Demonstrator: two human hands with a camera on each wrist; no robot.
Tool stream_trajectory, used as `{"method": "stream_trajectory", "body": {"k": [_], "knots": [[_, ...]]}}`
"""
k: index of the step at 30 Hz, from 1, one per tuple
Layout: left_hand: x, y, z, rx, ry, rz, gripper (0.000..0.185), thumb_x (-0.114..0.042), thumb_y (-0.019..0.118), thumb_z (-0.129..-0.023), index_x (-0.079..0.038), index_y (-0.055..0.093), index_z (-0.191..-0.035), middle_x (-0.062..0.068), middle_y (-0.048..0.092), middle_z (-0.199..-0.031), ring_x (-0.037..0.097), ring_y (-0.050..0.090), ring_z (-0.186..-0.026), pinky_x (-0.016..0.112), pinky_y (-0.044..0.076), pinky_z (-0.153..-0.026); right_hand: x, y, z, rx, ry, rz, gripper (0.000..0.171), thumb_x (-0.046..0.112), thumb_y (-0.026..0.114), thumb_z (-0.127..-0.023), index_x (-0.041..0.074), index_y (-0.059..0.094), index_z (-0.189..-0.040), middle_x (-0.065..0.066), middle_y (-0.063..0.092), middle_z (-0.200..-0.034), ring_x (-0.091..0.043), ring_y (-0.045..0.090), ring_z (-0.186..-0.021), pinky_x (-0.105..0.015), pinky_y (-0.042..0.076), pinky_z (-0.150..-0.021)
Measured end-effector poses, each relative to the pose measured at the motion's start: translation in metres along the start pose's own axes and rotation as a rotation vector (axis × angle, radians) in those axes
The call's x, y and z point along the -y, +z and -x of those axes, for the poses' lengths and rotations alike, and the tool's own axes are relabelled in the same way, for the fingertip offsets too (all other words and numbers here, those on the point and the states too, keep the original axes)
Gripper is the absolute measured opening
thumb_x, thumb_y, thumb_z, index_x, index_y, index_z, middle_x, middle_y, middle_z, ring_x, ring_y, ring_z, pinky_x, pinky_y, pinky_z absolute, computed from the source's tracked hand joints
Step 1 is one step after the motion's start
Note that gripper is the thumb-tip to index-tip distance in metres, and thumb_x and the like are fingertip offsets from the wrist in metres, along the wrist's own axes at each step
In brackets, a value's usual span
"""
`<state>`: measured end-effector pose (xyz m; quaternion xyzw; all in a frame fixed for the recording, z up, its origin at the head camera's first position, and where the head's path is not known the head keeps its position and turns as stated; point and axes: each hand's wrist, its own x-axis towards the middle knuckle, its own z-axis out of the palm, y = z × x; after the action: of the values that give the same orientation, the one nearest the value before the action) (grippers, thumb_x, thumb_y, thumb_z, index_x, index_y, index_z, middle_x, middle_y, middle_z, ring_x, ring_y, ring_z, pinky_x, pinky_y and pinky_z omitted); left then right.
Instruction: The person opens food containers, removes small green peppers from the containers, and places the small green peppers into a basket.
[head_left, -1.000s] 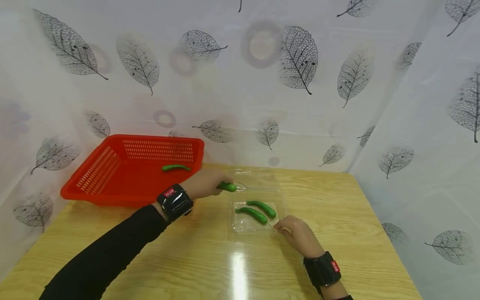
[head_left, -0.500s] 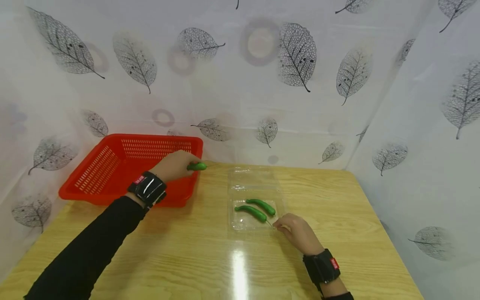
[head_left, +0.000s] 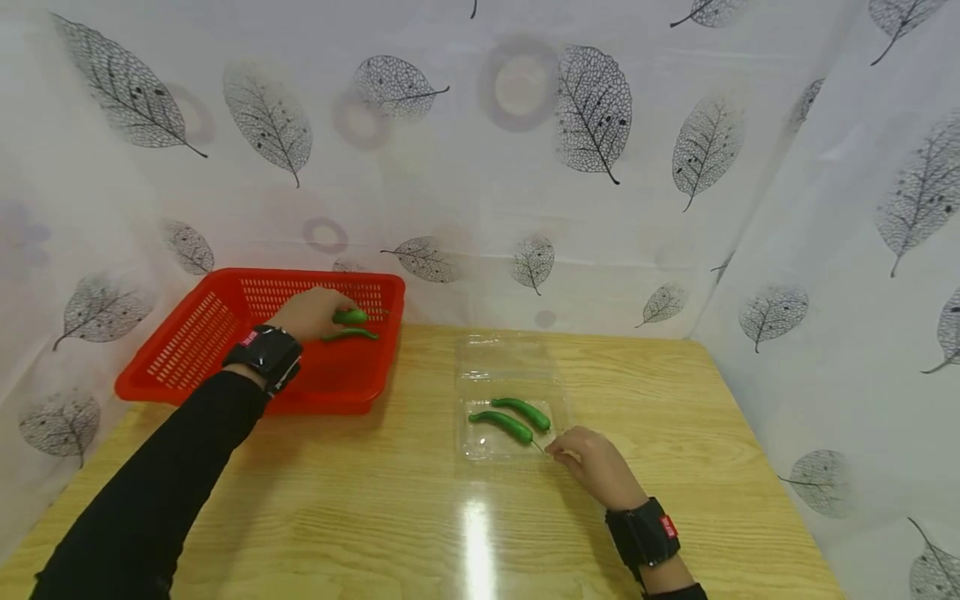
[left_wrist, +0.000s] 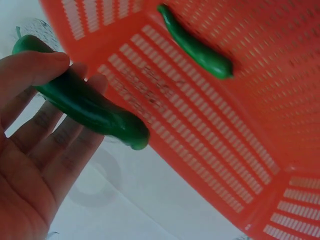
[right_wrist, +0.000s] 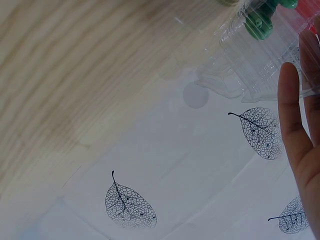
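Note:
My left hand (head_left: pixel 311 312) is over the red basket, its thumb and fingers pinching a green chili pepper (left_wrist: pixel 95 107) around the middle. A second green chili pepper (left_wrist: pixel 197 45) lies inside the basket (head_left: pixel 386 367), just below the held one in the head view. To the right, a clear plastic box (head_left: pixel 487 456) stands with its lid (head_left: pixel 502 354) folded back. Two green chili peppers (head_left: pixel 504 426) lie side by side in it, slightly curved. My right hand (head_left: pixel 596 468) pinches the box's near right corner, with a thin pepper stem at its fingertips.
The wooden table (head_left: pixel 360 508) reaches back to a white curtain (head_left: pixel 465 192) printed with leaves. The basket's raised rim (head_left: pixel 142 392) stands on the left. A bright reflection falls on the table in front of the box.
My left hand has moved left with its chili pepper, from near the box's lid to over the basket. The right hand and the peppers in the box have stayed put.

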<state>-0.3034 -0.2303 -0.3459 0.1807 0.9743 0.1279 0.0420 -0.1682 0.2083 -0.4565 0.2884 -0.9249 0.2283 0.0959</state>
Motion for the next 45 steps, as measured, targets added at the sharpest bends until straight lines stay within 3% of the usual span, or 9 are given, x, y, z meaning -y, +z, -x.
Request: {"method": "stream_trajectory", "body": {"k": [9, 15, 19, 22, 25, 33, 45], "knots": [[0.040, 0.001, -0.008, -0.068, -0.100, -0.004, 0.029, -0.005, 0.065, -0.082, 0.003, 0.064, -0.110, 0.017, 0.065, -0.093, 0.026, 0.052, -0.073, 0.040, 0.046, -0.066, -0.001, -0.001, 0.000, 0.006, -0.003, -0.002, 0.019, 0.000, 0.074, -0.073, 0.012, 0.073, -0.087, 0.002, 0.070, -0.085, -0.014, 0.065, -0.080, -0.025, 0.053, -0.070], [0.065, 0.007, -0.008, -0.073, -0.202, 0.040, 0.025, -0.007, 0.063, -0.082, 0.006, 0.064, -0.104, 0.020, 0.063, -0.088, 0.028, 0.051, -0.068, 0.039, 0.044, -0.060, 0.000, -0.001, 0.000, 0.010, -0.003, -0.012, 0.018, 0.000, 0.074, -0.073, 0.012, 0.073, -0.087, 0.002, 0.070, -0.085, -0.014, 0.065, -0.080, -0.025, 0.053, -0.071], [0.077, 0.011, -0.006, -0.076, -0.253, 0.051, 0.019, -0.013, 0.061, -0.087, 0.003, 0.065, -0.079, 0.010, 0.053, -0.061, 0.023, 0.045, -0.057, 0.034, 0.039, -0.055, 0.002, -0.002, 0.001, 0.006, -0.006, -0.012, 0.017, 0.002, 0.074, -0.073, 0.012, 0.073, -0.087, 0.002, 0.070, -0.085, -0.014, 0.065, -0.081, -0.025, 0.053, -0.071], [0.078, 0.013, -0.001, -0.033, -0.299, 0.061, 0.041, -0.022, 0.055, -0.093, -0.006, 0.052, -0.056, -0.001, 0.032, -0.049, 0.016, 0.034, -0.049, 0.031, 0.033, -0.052, 0.002, -0.002, 0.001, 0.002, -0.010, -0.008, 0.017, 0.002, 0.074, -0.073, 0.012, 0.073, -0.086, 0.002, 0.069, -0.084, -0.013, 0.065, -0.080, -0.025, 0.053, -0.070], [0.072, 0.010, 0.007, 0.008, -0.349, 0.062, 0.047, -0.024, 0.052, -0.094, -0.011, 0.041, -0.050, -0.003, 0.028, -0.049, 0.014, 0.031, -0.048, 0.031, 0.033, -0.052, 0.002, -0.002, 0.000, 0.003, -0.014, -0.008, 0.017, 0.002, 0.074, -0.073, 0.012, 0.073, -0.086, 0.002, 0.069, -0.084, -0.013, 0.065, -0.080, -0.024, 0.053, -0.070], [0.051, 0.007, 0.022, 0.029, -0.426, 0.069, 0.028, -0.012, 0.056, -0.090, 0.003, 0.059, -0.067, 0.005, 0.046, -0.055, 0.020, 0.042, -0.055, 0.034, 0.038, -0.055, 0.002, -0.001, -0.001, -0.007, -0.041, -0.018, 0.017, 0.001, 0.074, -0.072, 0.012, 0.073, -0.086, 0.002, 0.070, -0.084, -0.013, 0.065, -0.079, -0.024, 0.053, -0.070], [0.079, 0.034, 0.008, 0.103, -0.455, 0.073, 0.019, -0.008, 0.053, -0.089, 0.004, 0.063, -0.078, 0.013, 0.057, -0.066, 0.023, 0.047, -0.060, 0.034, 0.039, -0.055, 0.002, 0.001, 0.000, 0.000, -0.027, -0.019, 0.018, 0.002, 0.075, -0.072, 0.012, 0.073, -0.086, 0.002, 0.070, -0.084, -0.013, 0.065, -0.079, -0.024, 0.053, -0.070]]}}
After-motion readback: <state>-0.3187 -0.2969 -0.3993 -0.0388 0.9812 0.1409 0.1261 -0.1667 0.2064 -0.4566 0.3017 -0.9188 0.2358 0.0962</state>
